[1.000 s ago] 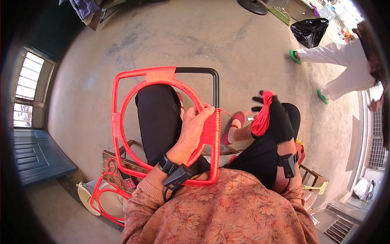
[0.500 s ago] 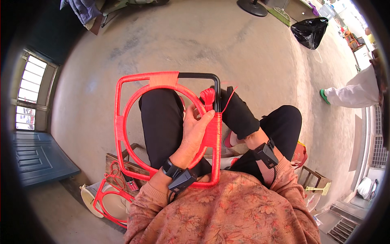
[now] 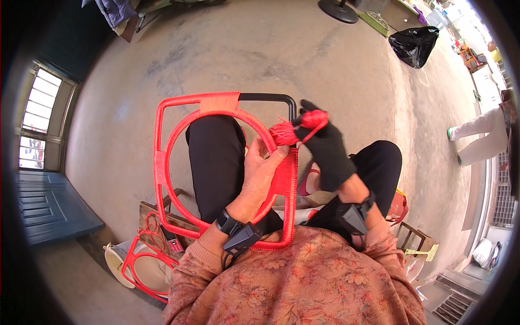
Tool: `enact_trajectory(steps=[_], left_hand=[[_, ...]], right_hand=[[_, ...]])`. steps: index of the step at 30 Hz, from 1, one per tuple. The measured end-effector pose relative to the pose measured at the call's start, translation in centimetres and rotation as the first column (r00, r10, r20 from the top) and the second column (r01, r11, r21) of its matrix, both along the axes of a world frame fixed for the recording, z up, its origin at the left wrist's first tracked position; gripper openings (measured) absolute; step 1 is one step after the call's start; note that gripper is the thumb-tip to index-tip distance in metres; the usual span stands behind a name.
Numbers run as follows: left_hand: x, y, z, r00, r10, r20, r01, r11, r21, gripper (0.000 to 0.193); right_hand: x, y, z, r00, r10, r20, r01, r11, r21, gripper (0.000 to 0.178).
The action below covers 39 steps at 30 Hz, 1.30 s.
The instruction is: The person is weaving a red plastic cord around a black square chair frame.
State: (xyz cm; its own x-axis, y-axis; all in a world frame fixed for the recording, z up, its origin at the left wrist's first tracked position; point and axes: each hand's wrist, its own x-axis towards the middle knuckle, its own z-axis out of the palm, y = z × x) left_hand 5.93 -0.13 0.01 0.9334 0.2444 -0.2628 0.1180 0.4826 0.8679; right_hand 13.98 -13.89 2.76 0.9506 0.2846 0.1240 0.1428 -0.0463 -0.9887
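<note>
A square metal frame (image 3: 161,168) with a ring inside it rests over my lap, mostly wrapped in red cord. Bare black metal (image 3: 265,97) shows at its far right corner. My left hand (image 3: 257,176), ungloved, is closed around the wrapped band between the ring and the right side, thumb on top. In a black glove, my right hand (image 3: 330,154) is just right of the frame, its fingers closed on a bundle of red cord (image 3: 283,131). The bundle reaches across the right bar, and its red strands also show between the gloved fingers.
Another red-wrapped frame (image 3: 129,266) leans by a white bucket (image 3: 112,262) at lower left. A black plastic bag (image 3: 414,46) and a green broom (image 3: 374,23) lie at far right. Someone in white trousers (image 3: 487,138) stands at the right. A blue door panel (image 3: 51,208) is at left.
My right hand has turned and come up from behind the right bar, bringing the cord bundle across it to the right. My left hand keeps its grip. The person at the right has shifted.
</note>
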Motion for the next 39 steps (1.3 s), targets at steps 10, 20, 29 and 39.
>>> enact_trajectory(steps=[10, 20, 29, 39], left_hand=[[-0.6, -0.1, 1.7, 0.975, -0.203, -0.095, 0.179, 0.961, -0.212, 0.013], [-0.6, 0.1, 2.7, 0.97, -0.195, -0.147, 0.166, 0.968, -0.19, 0.015], [-0.7, -0.1, 2.3, 0.985, -0.138, -0.106, 0.118, 0.977, -0.178, 0.017], [-0.3, 0.1, 2.2, 0.994, -0.072, -0.078, 0.064, 0.992, -0.104, 0.022]], right_hand=[[-1.8, -13.3, 3.1, 0.896, 0.097, -0.433, -0.194, 0.963, -0.185, 0.029], [0.7, -23.6, -0.9, 0.919, -0.09, -0.384, 0.304, 0.782, 0.545, 0.036], [-1.3, -8.9, -3.4, 0.988, -0.026, -0.151, 0.069, 0.955, 0.288, 0.017], [-1.2, -9.3, -1.7, 0.706, 0.243, -0.665, -0.348, 0.937, -0.028, 0.018]])
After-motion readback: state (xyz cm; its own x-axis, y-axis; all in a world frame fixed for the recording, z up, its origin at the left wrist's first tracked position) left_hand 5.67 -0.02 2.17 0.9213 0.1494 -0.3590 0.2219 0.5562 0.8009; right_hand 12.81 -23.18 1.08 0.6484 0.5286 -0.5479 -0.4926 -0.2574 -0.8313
